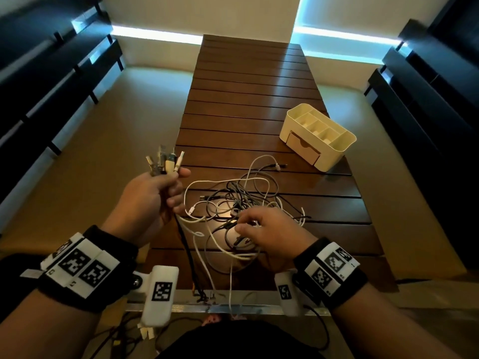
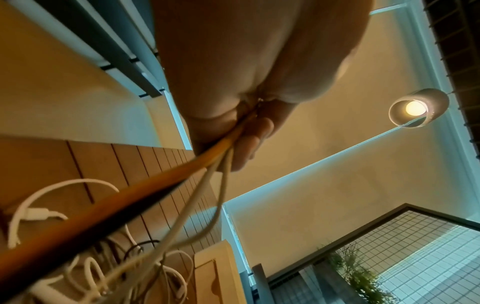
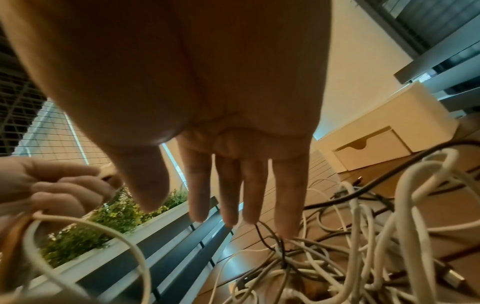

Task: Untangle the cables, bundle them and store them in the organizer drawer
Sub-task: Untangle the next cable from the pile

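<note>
Left hand (image 1: 153,193) raised off the near-left corner of the dark-brown slatted wooden table (image 1: 248,99), fingers curled tight round a bunch of white, grey & black cable ends (image 1: 166,161), plugs sticking up above the fist. From under that fist, cords dropping down to the tabletop; in left wrist view same strands (image 2: 213,164) running out of the closed fingers (image 2: 249,148) toward the table. Tangled heap of white, grey & black cables (image 1: 233,203) spread loose on the near-centre slats, one white loop reaching out toward the far side, a few strands hanging over the near edge. Right hand (image 1: 269,231) palm-down on top of the heap, near its right side; fingers (image 3: 233,185) long & slightly spread in right wrist view, tips touching thin black & white cords (image 3: 280,242), nothing pinched as far as visible. Cream plastic desk organizer w/ open top compartments (image 1: 317,136) on the right side of the table, beyond the heap & well apart from both hands; its small front drawer (image 1: 302,149) pushed in, notch handle facing the cables. Black wrist straps w/ white marker blocks (image 1: 77,268) on both forearms.
</note>
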The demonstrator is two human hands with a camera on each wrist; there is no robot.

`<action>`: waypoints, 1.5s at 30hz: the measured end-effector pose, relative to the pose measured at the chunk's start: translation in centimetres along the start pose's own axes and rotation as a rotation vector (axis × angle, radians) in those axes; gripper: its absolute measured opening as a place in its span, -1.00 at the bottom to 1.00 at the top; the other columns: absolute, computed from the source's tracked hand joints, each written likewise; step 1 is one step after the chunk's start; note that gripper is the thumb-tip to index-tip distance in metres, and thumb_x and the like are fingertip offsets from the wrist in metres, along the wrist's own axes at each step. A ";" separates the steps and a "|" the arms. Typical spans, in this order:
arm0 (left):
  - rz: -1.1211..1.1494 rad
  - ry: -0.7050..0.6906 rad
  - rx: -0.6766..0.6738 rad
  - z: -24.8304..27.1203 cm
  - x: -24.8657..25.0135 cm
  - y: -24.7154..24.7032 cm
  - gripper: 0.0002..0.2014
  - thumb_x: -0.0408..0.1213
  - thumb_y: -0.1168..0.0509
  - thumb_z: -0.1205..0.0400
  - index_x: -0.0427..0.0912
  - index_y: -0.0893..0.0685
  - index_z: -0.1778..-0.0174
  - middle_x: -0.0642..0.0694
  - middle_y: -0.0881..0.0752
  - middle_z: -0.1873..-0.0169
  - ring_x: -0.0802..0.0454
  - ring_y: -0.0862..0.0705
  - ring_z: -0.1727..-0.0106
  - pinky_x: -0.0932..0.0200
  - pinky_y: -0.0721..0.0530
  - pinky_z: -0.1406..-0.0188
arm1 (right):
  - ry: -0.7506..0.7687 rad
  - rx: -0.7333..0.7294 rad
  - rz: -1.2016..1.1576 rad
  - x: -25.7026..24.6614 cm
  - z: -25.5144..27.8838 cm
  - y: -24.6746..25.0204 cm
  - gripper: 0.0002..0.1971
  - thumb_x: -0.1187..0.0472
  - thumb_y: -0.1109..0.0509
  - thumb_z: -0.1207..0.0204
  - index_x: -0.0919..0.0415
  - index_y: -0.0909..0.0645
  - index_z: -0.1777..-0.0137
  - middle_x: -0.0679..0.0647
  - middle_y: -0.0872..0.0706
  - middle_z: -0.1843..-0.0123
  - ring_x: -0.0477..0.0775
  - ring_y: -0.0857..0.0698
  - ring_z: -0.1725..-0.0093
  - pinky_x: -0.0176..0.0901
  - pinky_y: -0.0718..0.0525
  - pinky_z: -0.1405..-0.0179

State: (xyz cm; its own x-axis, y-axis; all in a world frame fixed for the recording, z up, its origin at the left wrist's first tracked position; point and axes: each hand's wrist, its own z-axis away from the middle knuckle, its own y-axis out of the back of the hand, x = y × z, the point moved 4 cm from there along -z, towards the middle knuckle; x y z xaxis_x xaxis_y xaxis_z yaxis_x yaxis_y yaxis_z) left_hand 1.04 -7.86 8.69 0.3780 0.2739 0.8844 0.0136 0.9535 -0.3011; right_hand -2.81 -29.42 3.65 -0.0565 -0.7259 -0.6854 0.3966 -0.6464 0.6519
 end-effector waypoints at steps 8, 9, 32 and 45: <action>-0.079 -0.059 -0.022 0.7 0.3 0.7 -0.75 -0.21 -0.04 -0.82 -0.26 -0.54 0.02 -0.05 -0.42 0.47 0.05 -0.47 0.50 0.17 -0.59 0.48 | -0.106 -0.165 -0.087 1.7 0.0 -1.0 -0.73 0.03 -0.35 -0.66 -0.11 -0.59 -0.33 -0.14 -0.71 -0.21 -0.18 -0.68 -0.15 -0.15 -0.66 -0.22; -0.080 -0.062 -0.023 0.7 0.4 0.5 -0.74 -0.18 -0.04 -0.82 -0.25 -0.53 0.04 -0.05 -0.44 0.48 0.03 -0.51 0.49 0.12 -0.63 0.41 | -0.107 -0.293 -0.103 1.5 0.4 -1.8 -0.73 0.06 -0.34 -0.67 -0.11 -0.59 -0.34 -0.13 -0.74 -0.21 -0.17 -0.71 -0.16 -0.17 -0.65 -0.21; -0.265 0.015 -0.098 1.0 -1.1 -0.4 -0.72 -0.15 -0.08 -0.79 -0.23 -0.51 0.14 0.05 -0.35 0.59 0.12 -0.27 0.61 0.24 -0.40 0.62 | -0.210 0.229 0.465 11.5 -1.3 -0.3 -0.87 0.17 -0.34 -0.58 0.08 -0.71 -0.04 0.05 -0.68 -0.20 0.12 -0.58 -0.23 0.02 -0.60 -0.21; -0.253 0.018 -0.083 0.8 -1.1 -0.3 -0.72 -0.16 -0.08 -0.79 -0.23 -0.51 0.15 0.06 -0.34 0.60 0.12 -0.26 0.61 0.24 -0.38 0.62 | -0.040 0.687 0.169 8.2 -2.0 3.4 -0.88 0.00 -0.47 -0.53 0.02 -0.71 0.15 -0.11 -0.49 0.07 -0.11 -0.58 0.17 -0.13 -0.72 0.20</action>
State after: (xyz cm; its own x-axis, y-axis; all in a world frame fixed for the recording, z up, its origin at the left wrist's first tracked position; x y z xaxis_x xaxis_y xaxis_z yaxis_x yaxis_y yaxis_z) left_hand -0.18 -8.40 8.09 0.3690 0.0250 0.9291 0.1857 0.9775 -0.1001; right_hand -0.06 -37.13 -0.41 -0.0842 -0.8288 -0.5532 -0.2644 -0.5167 0.8143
